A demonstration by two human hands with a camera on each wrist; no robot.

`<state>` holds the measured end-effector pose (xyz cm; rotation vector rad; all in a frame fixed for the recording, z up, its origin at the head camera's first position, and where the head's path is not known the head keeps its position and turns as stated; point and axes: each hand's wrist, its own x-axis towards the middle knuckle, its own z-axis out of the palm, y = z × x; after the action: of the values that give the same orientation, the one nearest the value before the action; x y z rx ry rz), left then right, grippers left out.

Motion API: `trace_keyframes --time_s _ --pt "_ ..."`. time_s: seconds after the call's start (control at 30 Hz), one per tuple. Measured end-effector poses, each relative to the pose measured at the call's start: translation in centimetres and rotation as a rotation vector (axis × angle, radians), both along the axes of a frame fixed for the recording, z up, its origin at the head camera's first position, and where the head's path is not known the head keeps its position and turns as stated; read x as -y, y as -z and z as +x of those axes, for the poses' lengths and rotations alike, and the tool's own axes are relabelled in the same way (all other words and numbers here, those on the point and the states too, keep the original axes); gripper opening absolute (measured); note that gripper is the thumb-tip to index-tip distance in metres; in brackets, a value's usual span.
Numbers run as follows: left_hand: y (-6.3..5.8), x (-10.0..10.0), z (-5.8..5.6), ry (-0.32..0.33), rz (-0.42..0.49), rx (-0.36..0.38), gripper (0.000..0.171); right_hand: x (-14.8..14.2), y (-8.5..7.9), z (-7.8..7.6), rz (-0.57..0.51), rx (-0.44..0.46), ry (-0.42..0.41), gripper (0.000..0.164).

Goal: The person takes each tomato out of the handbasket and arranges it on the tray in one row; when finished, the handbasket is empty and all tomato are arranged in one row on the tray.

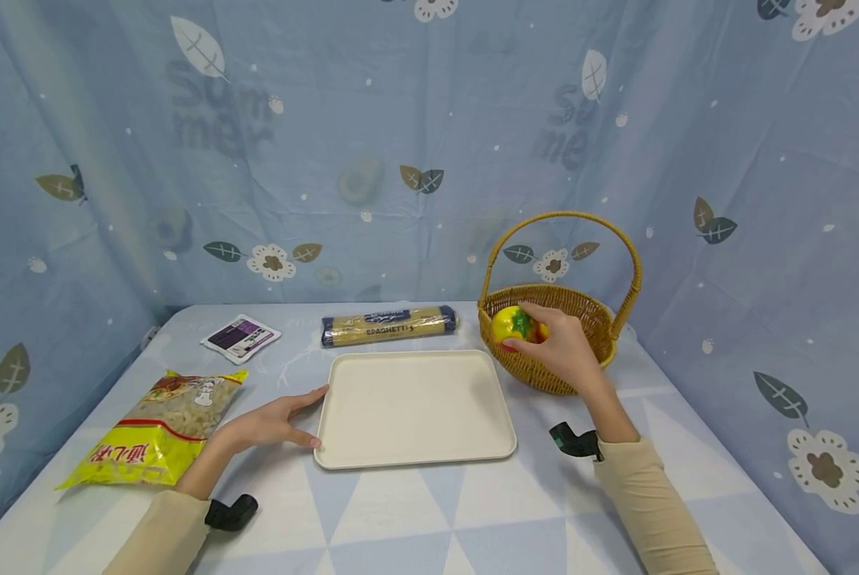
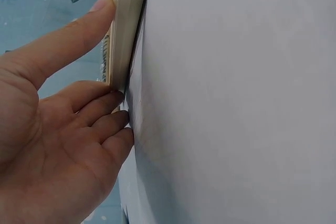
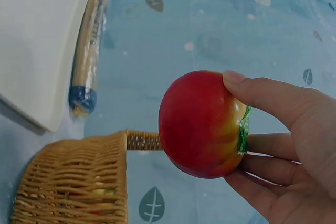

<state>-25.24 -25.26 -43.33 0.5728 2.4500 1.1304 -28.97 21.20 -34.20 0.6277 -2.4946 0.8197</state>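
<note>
Remotely, I see a surface (image 1: 386, 519) with a wicker basket (image 1: 533, 371) and a cream tray (image 1: 415, 411); the left hand (image 1: 275, 421), fingers spread, touches the tray's edge; the right hand (image 1: 568, 349) holds a red-yellow fruit (image 3: 191, 124) over the basket.

Blue fabric (image 1: 429, 128) hangs behind the table (image 1: 386, 531) and along its left and right sides, gently creased. It is printed with white flowers (image 1: 271, 263), brown and dark green leaves (image 1: 718, 230), and small white dots, with faint grey lettering (image 1: 217, 104) at the back. The tabletop is pale, patterned with light blue triangles (image 1: 393, 511), under soft, diffuse light.
</note>
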Motion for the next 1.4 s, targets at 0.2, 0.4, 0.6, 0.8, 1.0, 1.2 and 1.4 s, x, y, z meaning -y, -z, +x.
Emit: trace_keyframes --time_s 0.2,0.4,0.6,0.8,1.0,1.2,1.4 --pt "0.0 0.0 -0.1 -0.006 0.011 0.01 0.1 1.2 -0.1 0.2 0.013 0.003 -0.007 0.063" --pt "0.1 0.0 -0.2 -0.016 0.002 0.003 0.1 2.4 0.1 0.1 0.032 0.007 -0.034 0.062" --pt "0.1 -0.1 -0.2 -0.025 -0.007 -0.005 0.1 3.7 0.5 0.1 0.022 0.007 -0.084 0.064" --pt "0.0 -0.1 0.0 -0.027 -0.012 -0.001 0.1 5.2 0.6 0.0 0.013 0.014 -0.139 0.062" --pt "-0.3 -0.1 0.2 -0.026 -0.007 0.005 0.1 7.0 0.4 -0.1 0.022 0.008 -0.187 0.059" --pt "-0.6 -0.2 0.3 0.007 0.012 -0.008 0.097 8.7 0.4 0.1 0.006 0.067 -0.224 0.059" --pt "-0.6 -0.1 0.3 0.011 0.026 -0.008 0.097 10.6 0.5 -0.2 0.022 0.053 -0.279 0.059"
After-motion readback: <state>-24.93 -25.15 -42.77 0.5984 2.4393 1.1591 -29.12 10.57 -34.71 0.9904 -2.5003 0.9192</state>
